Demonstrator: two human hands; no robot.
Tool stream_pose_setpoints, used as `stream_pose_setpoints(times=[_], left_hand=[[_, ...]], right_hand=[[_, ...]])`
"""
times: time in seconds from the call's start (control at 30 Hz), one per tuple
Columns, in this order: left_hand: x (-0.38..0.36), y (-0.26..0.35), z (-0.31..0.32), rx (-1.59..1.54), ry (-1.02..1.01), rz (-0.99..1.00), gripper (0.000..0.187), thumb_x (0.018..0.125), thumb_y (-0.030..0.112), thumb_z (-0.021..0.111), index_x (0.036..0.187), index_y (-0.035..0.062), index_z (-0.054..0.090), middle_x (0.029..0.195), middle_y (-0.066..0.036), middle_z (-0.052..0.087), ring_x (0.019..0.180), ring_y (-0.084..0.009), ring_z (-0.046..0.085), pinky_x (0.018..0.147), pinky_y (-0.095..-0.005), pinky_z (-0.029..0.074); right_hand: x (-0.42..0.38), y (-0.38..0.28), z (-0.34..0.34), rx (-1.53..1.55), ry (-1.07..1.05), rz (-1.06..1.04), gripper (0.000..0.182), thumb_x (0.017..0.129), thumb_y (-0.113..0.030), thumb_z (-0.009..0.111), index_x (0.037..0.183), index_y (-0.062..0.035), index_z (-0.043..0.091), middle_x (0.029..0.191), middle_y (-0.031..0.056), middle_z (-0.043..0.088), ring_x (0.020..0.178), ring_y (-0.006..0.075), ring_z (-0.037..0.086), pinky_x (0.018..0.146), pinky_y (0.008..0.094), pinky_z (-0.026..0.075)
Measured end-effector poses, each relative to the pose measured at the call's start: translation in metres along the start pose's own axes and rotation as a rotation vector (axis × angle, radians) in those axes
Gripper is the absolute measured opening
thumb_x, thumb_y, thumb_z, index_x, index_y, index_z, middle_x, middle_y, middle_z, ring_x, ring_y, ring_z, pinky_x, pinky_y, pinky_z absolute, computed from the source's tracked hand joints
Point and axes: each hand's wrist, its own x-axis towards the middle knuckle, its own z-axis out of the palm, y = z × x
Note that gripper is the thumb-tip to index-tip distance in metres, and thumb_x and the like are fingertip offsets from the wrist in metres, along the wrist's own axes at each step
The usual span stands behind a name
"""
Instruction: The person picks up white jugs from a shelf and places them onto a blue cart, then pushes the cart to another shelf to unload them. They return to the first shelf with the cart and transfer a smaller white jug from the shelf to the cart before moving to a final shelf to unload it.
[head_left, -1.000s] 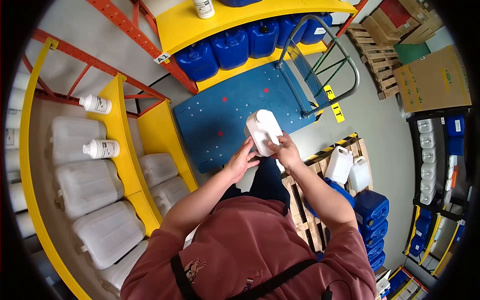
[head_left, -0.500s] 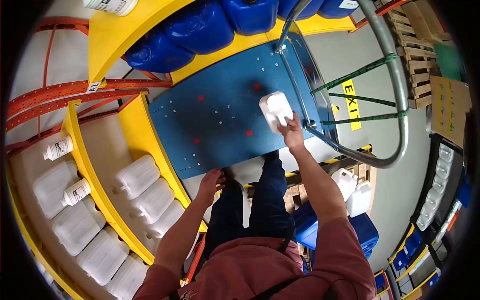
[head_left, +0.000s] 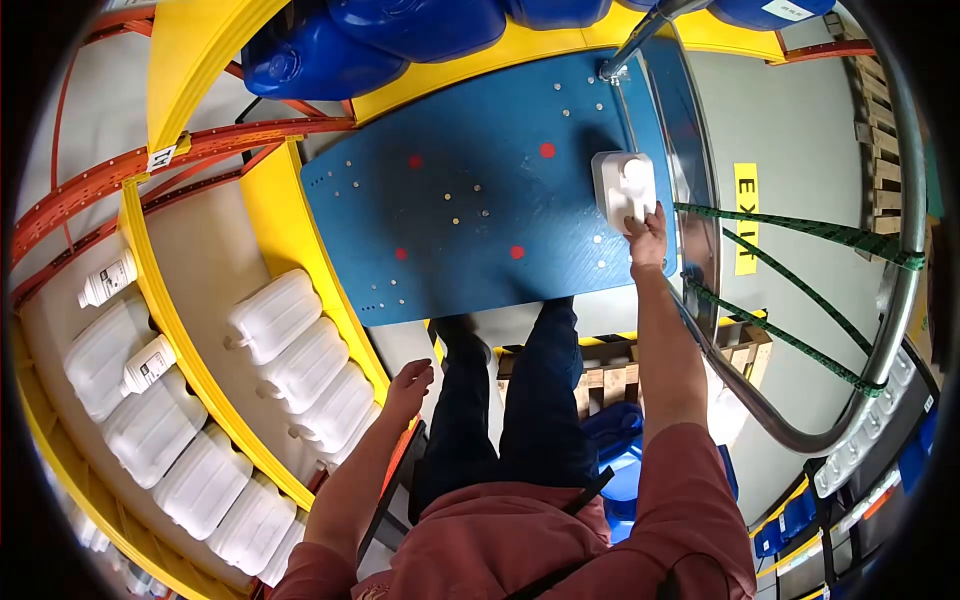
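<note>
A small white plastic jug (head_left: 612, 190) with a round cap is at the right end of the blue trolley deck (head_left: 370, 285), close by the metal handle frame. My right hand (head_left: 648, 240) is closed around its handle. The jug overlaps the deck near its right edge in this view. My left hand (head_left: 410, 388) hangs low beside my leg, in front of the deck, with loosely bent fingers and nothing in it. Red dots and several bolt heads mark the deck.
Left, yellow shelves (head_left: 190, 330) carry translucent jerrycans (head_left: 275, 318) and white bottles (head_left: 108, 280). Blue jerrycans (head_left: 415, 25) line the back shelf. The trolley's tubular handle (head_left: 910, 200) with green cords (head_left: 800, 222) rises right. A wooden pallet (head_left: 600, 378) lies near my legs.
My right hand has carried the jug rightward across the deck toward the handle frame. My left hand has dropped slightly lower. The view has shifted, with the trolley handle now farther right.
</note>
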Motion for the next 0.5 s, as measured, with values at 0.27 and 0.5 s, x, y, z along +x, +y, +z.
stream_pose_setpoints(times=[0.27, 0.5], left_hand=[[-0.027, 0.006, -0.022, -0.078, 0.027, 0.040, 0.041, 0.105, 0.025, 0.058, 0.142, 0.0081, 0.057, 0.133, -0.009, 0.064, 0.118, -0.0202, 0.063, 0.099, -0.0364, 0.050], [-0.059, -0.036, -0.067, -0.092, 0.052, 0.153, 0.045, 0.102, 0.029, 0.062, 0.142, 0.0078, 0.058, 0.127, -0.007, 0.067, 0.112, -0.0170, 0.062, 0.096, -0.0334, 0.051]], right_hand=[[-0.025, -0.004, -0.002, -0.599, 0.155, -0.242, 0.038, 0.080, -0.009, 0.075, 0.116, 0.0016, 0.067, 0.161, 0.0205, 0.035, 0.131, 0.0296, 0.052, 0.106, 0.0375, 0.045], [-0.117, -0.022, 0.001, -1.066, 0.174, -0.292, 0.065, 0.081, -0.016, 0.069, 0.141, -0.0001, 0.048, 0.157, 0.0317, 0.032, 0.148, 0.0466, 0.030, 0.119, 0.0472, 0.034]])
